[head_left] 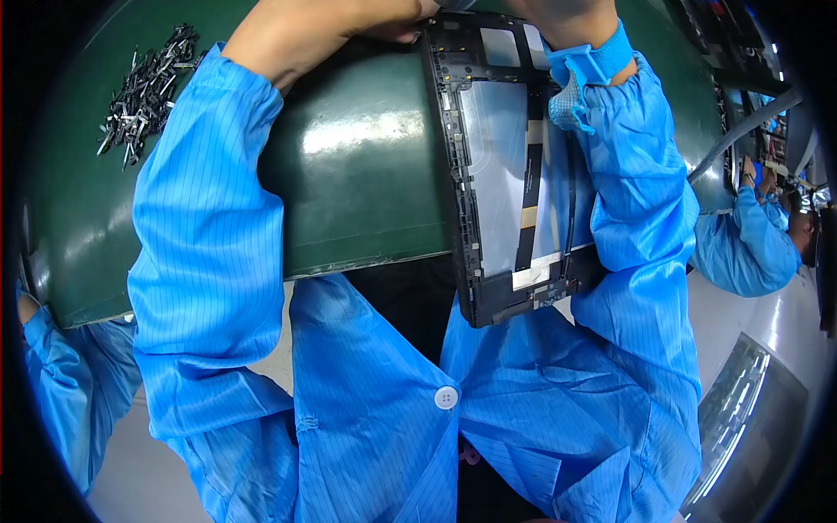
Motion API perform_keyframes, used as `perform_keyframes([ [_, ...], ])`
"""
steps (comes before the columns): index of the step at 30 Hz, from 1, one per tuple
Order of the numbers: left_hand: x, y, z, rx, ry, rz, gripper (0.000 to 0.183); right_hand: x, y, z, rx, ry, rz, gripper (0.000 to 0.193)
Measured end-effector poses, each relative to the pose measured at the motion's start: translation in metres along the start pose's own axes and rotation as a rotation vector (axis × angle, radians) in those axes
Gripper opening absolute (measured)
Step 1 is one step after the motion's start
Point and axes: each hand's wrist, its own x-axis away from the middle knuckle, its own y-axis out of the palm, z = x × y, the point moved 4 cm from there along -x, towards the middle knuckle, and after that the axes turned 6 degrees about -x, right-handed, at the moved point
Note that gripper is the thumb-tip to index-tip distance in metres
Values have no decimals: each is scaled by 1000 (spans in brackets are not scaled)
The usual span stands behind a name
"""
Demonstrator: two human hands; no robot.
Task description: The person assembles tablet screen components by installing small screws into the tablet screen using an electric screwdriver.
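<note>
An opened tablet (499,174), black-framed with silver inner panels and a dark flex cable (529,187), lies at a slant. Its near end juts past the table edge toward my lap. My left hand (384,17) is at the tablet's far left corner, fingers curled, partly cut off by the upper picture edge. A grey piece (455,5) shows beside its fingertips; what it is I cannot make out. Over the tablet's far right side is my right hand (567,19), its fingers out of the picture. A blue wrist strap (602,63) circles that wrist.
On the green table (357,192), a pile of small black and silver parts (150,91) lies at the far left. To the right, a co-worker in a blue sleeve (751,240) sits near a grey cable (745,131). Another blue sleeve (65,375) shows at the left edge.
</note>
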Motion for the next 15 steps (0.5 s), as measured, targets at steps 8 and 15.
perform_keyframes([
  [8, 6, -7, -3, -23, 66, 13, 18, -3, 20, -3, 116, -78, -58, 30],
  [15, 2, -32, -25, -376, 119, 29, 29, -9, 26, 5, 23, -33, 18, 22],
])
